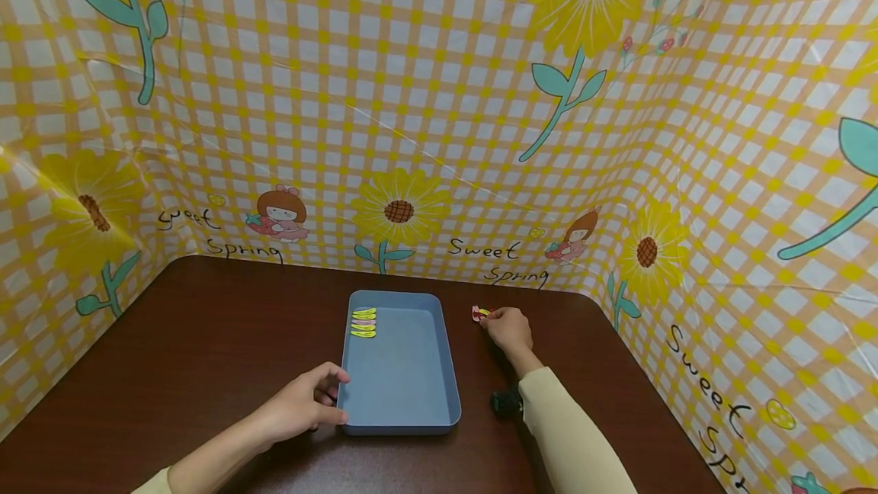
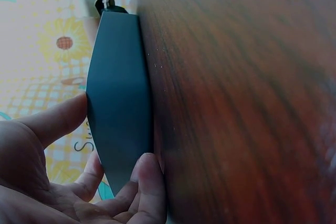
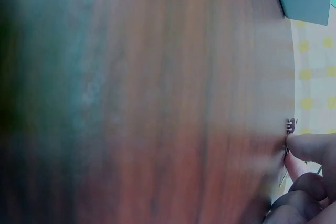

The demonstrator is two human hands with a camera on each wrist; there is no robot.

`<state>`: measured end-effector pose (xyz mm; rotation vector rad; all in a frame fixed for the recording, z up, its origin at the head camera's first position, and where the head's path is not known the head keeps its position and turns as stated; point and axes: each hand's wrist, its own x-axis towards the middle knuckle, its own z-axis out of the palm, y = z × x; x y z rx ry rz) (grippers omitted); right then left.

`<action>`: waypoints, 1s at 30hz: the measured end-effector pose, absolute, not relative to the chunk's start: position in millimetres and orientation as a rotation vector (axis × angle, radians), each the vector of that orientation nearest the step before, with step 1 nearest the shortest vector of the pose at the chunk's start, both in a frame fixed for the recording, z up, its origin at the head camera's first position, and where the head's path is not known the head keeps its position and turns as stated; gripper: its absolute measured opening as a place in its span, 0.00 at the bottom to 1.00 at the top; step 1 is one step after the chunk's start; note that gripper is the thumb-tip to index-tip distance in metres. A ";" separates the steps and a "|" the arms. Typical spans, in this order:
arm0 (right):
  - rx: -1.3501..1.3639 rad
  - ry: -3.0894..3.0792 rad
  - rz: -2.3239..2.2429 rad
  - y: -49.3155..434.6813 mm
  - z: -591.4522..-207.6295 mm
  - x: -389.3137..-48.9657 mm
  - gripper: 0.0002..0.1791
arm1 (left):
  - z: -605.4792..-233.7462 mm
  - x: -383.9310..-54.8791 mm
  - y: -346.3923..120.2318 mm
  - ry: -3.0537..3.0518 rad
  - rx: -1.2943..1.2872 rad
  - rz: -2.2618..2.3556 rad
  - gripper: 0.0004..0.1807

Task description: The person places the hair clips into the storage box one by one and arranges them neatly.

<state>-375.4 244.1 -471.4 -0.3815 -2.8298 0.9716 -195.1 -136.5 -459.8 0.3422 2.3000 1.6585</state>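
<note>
A shallow blue tray (image 1: pixel 405 372) lies on the dark table. Along its left wall, my left hand (image 1: pixel 305 402) holds the side near the front corner. Seen from the left wrist, the thumb reaches the tray's rim while curled fingers (image 2: pixel 149 182) press low on the outer wall. Several snap hair clips (image 1: pixel 363 323), yellow and one pink, lie in a column in the tray's back left corner. Right of the tray, my right hand (image 1: pixel 511 328) pinches a small red and yellow hair clip (image 1: pixel 484 312) at the table. The fingers partly cover it.
A black wrist device (image 1: pixel 506 404) sits at the right sleeve. Brown wooden table (image 1: pixel 206 341) surrounds the tray. A yellow checked cloth (image 1: pixel 439 120) with sunflowers rises behind the table and along both sides.
</note>
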 end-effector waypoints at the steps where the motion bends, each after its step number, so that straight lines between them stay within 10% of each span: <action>1: -0.385 -2.830 0.974 244.0 -471.2 -375.4 0.11 | -459.7 -195.2 -136.4 2.301 0.343 1.657 0.27; 30: -0.288 -2.800 1.107 255.3 -474.6 -383.9 0.13 | -461.2 -195.7 -136.5 2.316 0.349 1.651 0.27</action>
